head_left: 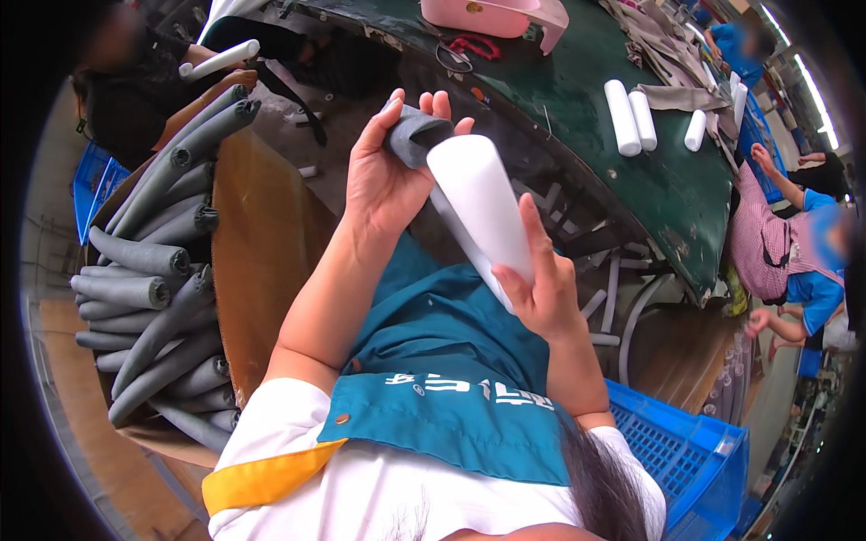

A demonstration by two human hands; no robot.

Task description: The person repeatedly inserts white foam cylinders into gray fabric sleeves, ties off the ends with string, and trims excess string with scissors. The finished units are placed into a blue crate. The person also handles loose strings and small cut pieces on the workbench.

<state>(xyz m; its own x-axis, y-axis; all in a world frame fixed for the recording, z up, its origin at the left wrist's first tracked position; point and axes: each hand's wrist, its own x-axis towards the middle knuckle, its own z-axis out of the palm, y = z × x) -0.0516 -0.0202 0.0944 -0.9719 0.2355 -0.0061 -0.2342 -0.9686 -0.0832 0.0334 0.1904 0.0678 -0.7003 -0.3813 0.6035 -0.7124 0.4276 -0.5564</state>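
Observation:
My left hand [388,171], palm turned up, holds the end of a grey fabric sleeve [415,137] with its fingers curled around it. The sleeve's mouth gapes toward the white piece beside it. My right hand [548,287] grips a smooth white foam roll [483,194] by its lower side, thumb and fingers on either side. The roll slants up and left, its rounded upper end close to the sleeve. Whether the two touch is hard to make out. Both are held above my lap, over a teal apron [433,311].
A cardboard box [262,243] full of grey covered rolls [144,293] stands at my left. Ahead, a green table [568,99] carries white rolls [622,117], grey fabric [667,45] and a pink basin [478,16]. A blue crate [704,451] sits at lower right. Other people work nearby.

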